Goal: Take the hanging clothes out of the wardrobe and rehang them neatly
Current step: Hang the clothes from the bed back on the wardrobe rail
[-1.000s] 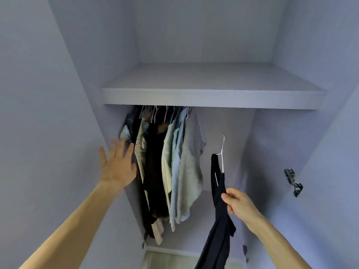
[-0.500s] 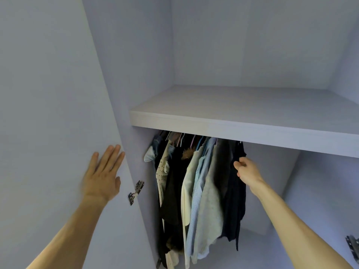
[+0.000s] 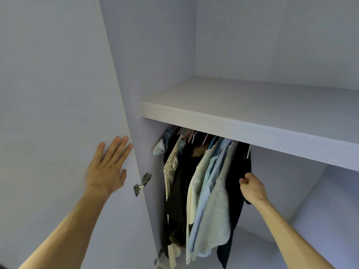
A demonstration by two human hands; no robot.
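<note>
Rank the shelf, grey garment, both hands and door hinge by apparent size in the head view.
shelf
grey garment
left hand, spread flat
right hand, gripping the dark garment, so smaller-looking
door hinge

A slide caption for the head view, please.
Right hand grips the dark garment among hanging clothes; left hand open by door.

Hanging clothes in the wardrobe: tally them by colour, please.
Dark: 2 (black garment, dark garment gripped by the right hand)
Cream: 2 (dotted top, plain shirt)
Blue: 2 (denim piece, striped shirt)
Grey: 1 (grey top)
Total: 7 that I can tell apart; overlaps may hide more.
</note>
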